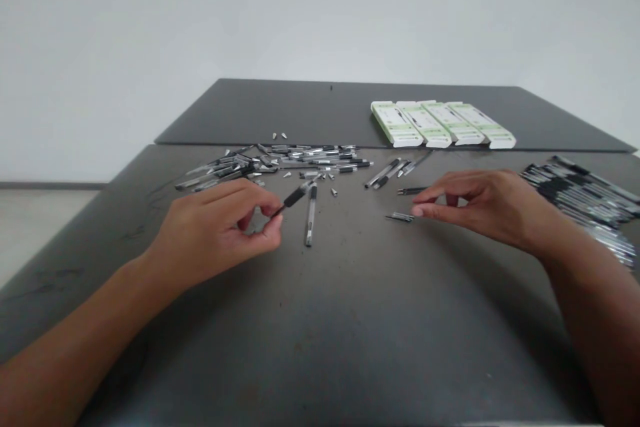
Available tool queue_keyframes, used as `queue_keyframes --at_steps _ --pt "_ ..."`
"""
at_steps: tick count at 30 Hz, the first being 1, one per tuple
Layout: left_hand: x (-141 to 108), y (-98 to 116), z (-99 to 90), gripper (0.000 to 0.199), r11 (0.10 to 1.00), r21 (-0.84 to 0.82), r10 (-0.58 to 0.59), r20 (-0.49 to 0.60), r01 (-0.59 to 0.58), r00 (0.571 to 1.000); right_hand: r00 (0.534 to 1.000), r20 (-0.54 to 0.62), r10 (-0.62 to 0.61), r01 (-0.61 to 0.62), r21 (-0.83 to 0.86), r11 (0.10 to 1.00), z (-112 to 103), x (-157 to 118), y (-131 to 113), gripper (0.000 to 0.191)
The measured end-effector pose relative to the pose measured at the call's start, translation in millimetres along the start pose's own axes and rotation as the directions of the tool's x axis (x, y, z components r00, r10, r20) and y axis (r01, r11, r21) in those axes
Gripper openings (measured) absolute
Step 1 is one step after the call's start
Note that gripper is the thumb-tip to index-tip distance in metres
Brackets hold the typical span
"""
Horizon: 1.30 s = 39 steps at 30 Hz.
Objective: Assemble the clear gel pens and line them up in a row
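Between thumb and index finger, my left hand (220,227) pinches a pen barrel with a black grip (295,196), tilted up and to the right. Just right of it, a clear pen barrel with a black grip (311,217) lies on the table. My right hand (480,203) is low over the table, thumb and index fingertips nearly together. Small thin metallic pieces (400,217), perhaps springs, lie at its thumb tip. Dark pen refills (411,191) lie by its index finger, their far ends hidden behind it. Whatever those fingertips hold is too small to make out.
A loose heap of pen parts (320,157) spreads across the back left, with small pen tips (334,192) around it. Several pens (387,173) lie mid-back. More pens (580,193) are piled at right. Green-white boxes (440,123) lie on the raised dark panel (280,107).
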<state>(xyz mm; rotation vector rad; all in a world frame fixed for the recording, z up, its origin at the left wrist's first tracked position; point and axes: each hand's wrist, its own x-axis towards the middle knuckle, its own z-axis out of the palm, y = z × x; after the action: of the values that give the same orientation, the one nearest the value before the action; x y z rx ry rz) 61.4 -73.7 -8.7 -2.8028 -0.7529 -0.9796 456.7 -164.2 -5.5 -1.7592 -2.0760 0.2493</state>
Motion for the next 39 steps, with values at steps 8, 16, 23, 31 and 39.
queue_keyframes --at_steps 8,16,23,31,39 --pt "1 -17 -1.6 0.005 0.988 0.086 -0.123 -0.077 0.13 0.989 0.975 -0.118 -0.191 0.185 -0.061 0.981 45 12 -38 0.029" --pt "0 -25 2.2 0.007 0.991 0.035 -0.124 -0.059 0.127 0.99 0.982 0.154 -0.105 0.148 -0.301 0.942 67 86 -74 0.035" --pt "0 -24 5.1 0.01 0.999 -0.001 -0.048 -0.049 0.048 0.998 0.973 0.22 -0.069 0.137 -0.311 0.94 72 102 -81 0.027" --pt "1 -20 4.6 0.011 1.0 -0.014 -0.007 -0.016 0.007 1.0 0.991 0.133 0.006 0.023 -0.216 0.976 68 100 -91 0.017" --pt "-3 9 6.3 0.014 0.986 -0.12 0.121 0.036 -0.116 0.992 0.964 0.065 0.257 -0.231 0.684 0.692 39 19 -91 0.03"
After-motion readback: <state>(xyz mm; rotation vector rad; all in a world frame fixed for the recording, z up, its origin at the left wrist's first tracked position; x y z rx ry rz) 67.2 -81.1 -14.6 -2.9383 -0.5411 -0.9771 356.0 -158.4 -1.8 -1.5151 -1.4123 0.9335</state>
